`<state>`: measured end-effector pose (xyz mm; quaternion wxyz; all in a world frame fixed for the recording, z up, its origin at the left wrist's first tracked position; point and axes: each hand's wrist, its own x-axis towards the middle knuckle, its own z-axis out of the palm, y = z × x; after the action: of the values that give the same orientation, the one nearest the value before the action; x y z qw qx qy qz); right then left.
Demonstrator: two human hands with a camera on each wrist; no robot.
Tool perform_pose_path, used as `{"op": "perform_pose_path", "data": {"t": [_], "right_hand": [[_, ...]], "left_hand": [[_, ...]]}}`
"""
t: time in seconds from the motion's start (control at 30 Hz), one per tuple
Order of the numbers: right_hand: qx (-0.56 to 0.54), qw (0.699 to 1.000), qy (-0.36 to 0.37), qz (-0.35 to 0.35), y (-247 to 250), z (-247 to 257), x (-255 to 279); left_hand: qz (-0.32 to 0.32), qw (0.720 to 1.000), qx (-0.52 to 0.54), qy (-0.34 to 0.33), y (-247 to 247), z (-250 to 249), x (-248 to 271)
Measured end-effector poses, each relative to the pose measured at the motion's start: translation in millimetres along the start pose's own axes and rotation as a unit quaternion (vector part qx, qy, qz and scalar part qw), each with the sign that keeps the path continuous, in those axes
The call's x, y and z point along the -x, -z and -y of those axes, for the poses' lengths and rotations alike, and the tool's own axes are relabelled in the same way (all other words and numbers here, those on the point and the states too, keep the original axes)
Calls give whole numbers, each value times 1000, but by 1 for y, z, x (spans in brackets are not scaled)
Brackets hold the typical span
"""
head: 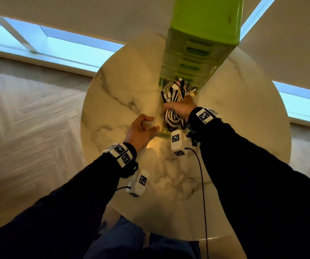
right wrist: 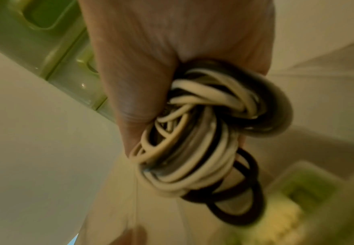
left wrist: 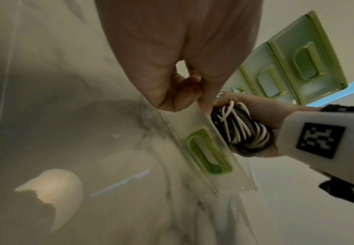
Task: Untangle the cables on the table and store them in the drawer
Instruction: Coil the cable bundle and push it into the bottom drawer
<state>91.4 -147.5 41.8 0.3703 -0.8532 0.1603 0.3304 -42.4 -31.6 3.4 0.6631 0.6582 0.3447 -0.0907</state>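
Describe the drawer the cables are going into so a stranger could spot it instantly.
On the round marble table stands a tall green plastic drawer tower. Its bottom translucent drawer is the only one pulled out; the others are shut. The left hand holds its front edge.

Both dark-sleeved arms are reaching forward. The left hand (head: pixel 141 132) is pinching, thumb against fingers. The right hand (head: pixel 183 107) is clenching, palm down.

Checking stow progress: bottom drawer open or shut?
Open. The bottom drawer is pulled out from the green unit, with cables visible inside.
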Motion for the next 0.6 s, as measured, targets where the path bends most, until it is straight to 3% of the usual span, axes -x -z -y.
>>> {"op": "perform_pose_path", "data": {"t": [0.23,0.5,0.6], "right_hand": [[-108,987,16,-121,-31,-7,3],[3,989,100,-110,-22,-22,-6],[47,985,109,-121,-21,-26,-7]], "left_hand": [[18,998,-46,-31,5,0,-2],[85,995,-41,-12,19,-27,-15],[46,998,1,-33,18,-48,-29]]}}
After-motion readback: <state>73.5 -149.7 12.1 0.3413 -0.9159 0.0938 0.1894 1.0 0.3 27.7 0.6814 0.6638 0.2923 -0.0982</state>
